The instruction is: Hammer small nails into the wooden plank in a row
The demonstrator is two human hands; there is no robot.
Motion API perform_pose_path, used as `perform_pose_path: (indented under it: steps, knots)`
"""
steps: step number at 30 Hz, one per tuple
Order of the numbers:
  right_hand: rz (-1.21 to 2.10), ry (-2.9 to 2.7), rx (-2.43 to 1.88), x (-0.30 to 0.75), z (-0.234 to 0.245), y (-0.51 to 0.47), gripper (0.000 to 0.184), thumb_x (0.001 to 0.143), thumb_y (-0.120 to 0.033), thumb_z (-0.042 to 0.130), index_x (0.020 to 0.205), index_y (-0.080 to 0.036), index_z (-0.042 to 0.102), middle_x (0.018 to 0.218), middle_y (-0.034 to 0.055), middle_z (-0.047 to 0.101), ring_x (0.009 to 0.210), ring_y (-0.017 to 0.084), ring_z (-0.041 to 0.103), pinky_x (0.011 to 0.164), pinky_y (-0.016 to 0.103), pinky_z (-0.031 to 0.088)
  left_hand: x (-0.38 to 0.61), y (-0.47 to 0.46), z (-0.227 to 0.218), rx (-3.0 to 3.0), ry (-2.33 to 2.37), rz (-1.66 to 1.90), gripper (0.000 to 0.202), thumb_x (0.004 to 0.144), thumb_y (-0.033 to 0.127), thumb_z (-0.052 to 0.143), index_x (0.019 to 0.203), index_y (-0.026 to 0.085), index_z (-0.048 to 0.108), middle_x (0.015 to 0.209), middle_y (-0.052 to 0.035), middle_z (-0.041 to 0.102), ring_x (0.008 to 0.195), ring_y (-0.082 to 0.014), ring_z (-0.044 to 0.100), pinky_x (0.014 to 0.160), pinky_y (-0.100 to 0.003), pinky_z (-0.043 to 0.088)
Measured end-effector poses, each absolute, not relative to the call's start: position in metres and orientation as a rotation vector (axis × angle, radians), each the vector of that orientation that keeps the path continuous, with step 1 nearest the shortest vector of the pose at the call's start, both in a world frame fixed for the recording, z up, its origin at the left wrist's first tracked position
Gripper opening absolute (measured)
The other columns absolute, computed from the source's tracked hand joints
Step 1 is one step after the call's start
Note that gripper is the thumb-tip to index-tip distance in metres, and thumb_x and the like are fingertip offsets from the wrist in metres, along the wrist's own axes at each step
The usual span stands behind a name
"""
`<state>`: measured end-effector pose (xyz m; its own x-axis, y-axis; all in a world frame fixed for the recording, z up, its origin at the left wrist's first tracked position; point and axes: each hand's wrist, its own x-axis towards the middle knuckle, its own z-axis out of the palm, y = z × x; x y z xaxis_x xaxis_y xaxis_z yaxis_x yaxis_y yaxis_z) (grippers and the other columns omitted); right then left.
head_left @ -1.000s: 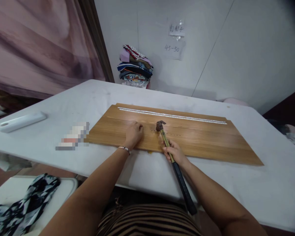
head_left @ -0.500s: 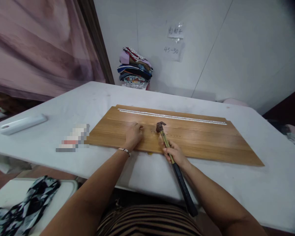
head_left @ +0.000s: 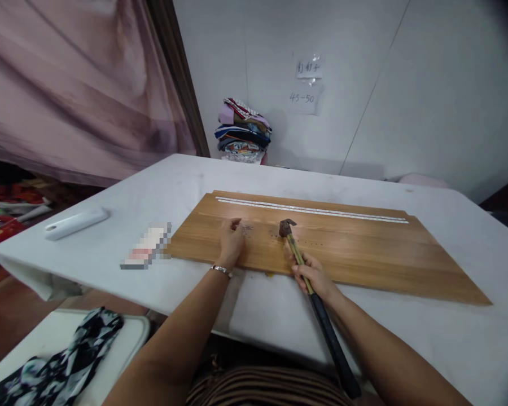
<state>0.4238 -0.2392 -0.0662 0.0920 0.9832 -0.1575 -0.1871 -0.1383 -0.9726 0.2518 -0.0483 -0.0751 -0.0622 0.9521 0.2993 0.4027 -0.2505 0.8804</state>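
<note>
A long wooden board point(head_left: 364, 254) lies on the white table point(head_left: 161, 186), with a pale strip point(head_left: 313, 210) along its far edge. My right hand point(head_left: 315, 274) is closed round the handle of a hammer point(head_left: 298, 256), high up near the head. The rusty hammer head point(head_left: 287, 226) rests on the board by a row of small dark dots. My left hand point(head_left: 231, 242) lies on the board to the left of the hammer head, fingers curled at some small marks. What those fingers pinch, if anything, is too small to see.
A white oblong object point(head_left: 76, 223) and a blurred small packet point(head_left: 146, 251) lie on the table's left part. Folded clothes point(head_left: 243, 131) are stacked at the back wall. A patterned cloth point(head_left: 55, 366) lies on a low white surface at bottom left.
The view has shifted, so everything sits further right and lower. Hammer and both hands keep nearly the same places on the board.
</note>
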Motion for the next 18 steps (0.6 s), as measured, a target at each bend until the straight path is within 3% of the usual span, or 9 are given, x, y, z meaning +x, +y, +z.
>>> perform_pose_path:
  steps: [5, 13, 18]
  knots:
    - [1.305, -0.925, -1.264, 0.423, -0.066, -0.24, 0.031, 0.07, -0.035, 0.055, 0.094, -0.018, 0.046, 0.033, -0.0115, 0.045, 0.024, 0.007, 0.03, 0.028, 0.016, 0.024, 0.244, -0.051, -0.07, 1.858, 1.482, 1.126, 0.021, 0.076, 0.025, 0.054, 0.09, 0.015, 0.065, 0.087, -0.006, 0.063, 0.076, -0.0165, 0.057, 0.076, -0.032, 0.047]
    - [1.315, -0.924, -1.258, 0.422, -0.066, -0.24, 0.031, 0.07, -0.035, 0.055, 0.094, -0.017, 0.046, 0.033, -0.0113, 0.044, 0.024, 0.006, 0.029, 0.028, 0.016, 0.024, 0.244, -0.059, -0.062, 2.54, 1.397, 0.733, 0.021, 0.081, 0.032, 0.056, 0.098, 0.022, 0.064, 0.111, -0.007, 0.059, 0.106, -0.022, 0.052, 0.092, -0.037, 0.039]
    - [1.31, -0.925, -1.259, 0.422, -0.066, -0.24, 0.033, 0.07, -0.036, 0.055, 0.096, -0.017, 0.046, 0.033, -0.0113, 0.044, 0.024, 0.006, 0.029, 0.028, 0.016, 0.024, 0.248, -0.064, -0.058, 2.607, 1.339, 0.673, 0.016, 0.085, 0.027, 0.051, 0.086, 0.02, 0.065, 0.098, -0.0061, 0.062, 0.098, -0.0196, 0.052, 0.088, -0.034, 0.039]
